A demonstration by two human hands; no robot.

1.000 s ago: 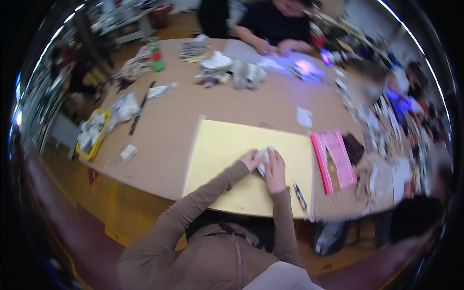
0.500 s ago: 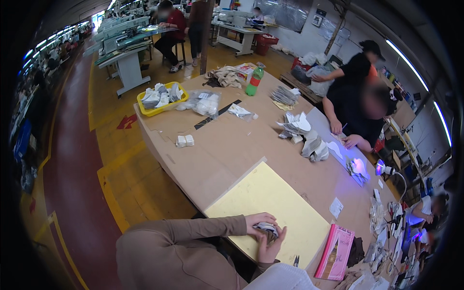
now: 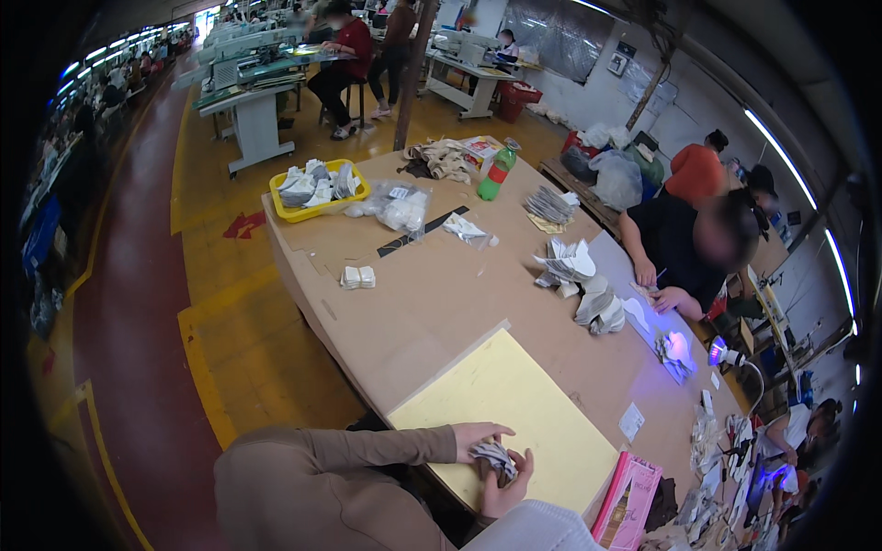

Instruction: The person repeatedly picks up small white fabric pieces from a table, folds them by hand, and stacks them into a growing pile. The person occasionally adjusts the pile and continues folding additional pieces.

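A small bundle of grey and white layered fabric pieces [image 3: 495, 461] is held between my two hands over the pale yellow sheet [image 3: 524, 390]. My left hand [image 3: 476, 439] grips it from the far left, its fingers curved over the upper edge. On the near right side, my right hand [image 3: 508, 489] closes round it with thumb and fingers apart. The layered edges face up; the underside is hidden by my palms. To the right of my hands lies a pink book [image 3: 628, 503] with a tower on its cover.
Across the brown-covered table [image 3: 413, 312] a co-worker [image 3: 680, 248] bends over small pieces beside a glowing violet lamp [image 3: 724, 353]. Stacks of grey pieces [image 3: 597, 303], a green bottle [image 3: 497, 173], a yellow basket [image 3: 320, 211] and a small white bundle [image 3: 358, 277] stand about.
My fingers have shifted on the bundle, and more of its layered edges shows. The small snips near my right hand are out of sight. Behind the co-worker, a person in black has moved away.
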